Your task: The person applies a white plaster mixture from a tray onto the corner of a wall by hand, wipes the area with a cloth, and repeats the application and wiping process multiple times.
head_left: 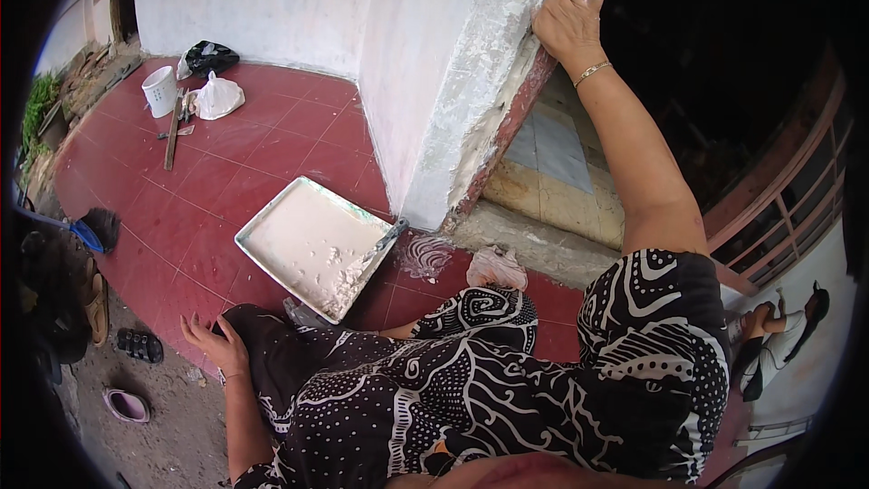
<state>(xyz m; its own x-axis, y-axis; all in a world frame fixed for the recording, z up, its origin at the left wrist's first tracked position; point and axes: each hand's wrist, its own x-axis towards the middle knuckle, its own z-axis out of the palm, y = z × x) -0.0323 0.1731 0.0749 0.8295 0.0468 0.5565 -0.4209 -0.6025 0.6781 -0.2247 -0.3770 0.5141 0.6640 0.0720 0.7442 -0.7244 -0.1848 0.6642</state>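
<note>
My right hand [568,23], with a ring and a bracelet, reaches up to the reddish door frame [525,100]. Its fingers are bent around the frame's edge, beside the rough plaster strip [484,81]; the fingertips are partly hidden. My left hand [215,344] hangs by my knee, fingers spread and holding nothing. Between the wall and my legs lies a shallow white tray [262,260] of creamy, lumpy paste [312,231]. A putty knife [387,240] with a dark bluish handle rests across the tray's right edge, its blade in the paste.
A crumpled pinkish plastic bag [496,269] lies by the door sill [543,243]. Farther left on the red tiles [208,249] are a white bucket [160,91], a hammer-like tool [172,140], and white [220,97] and black bags [210,58]. Sandals [138,344] and a blue-handled broom [86,234] lie lower left. Someone [783,340] sits far right.
</note>
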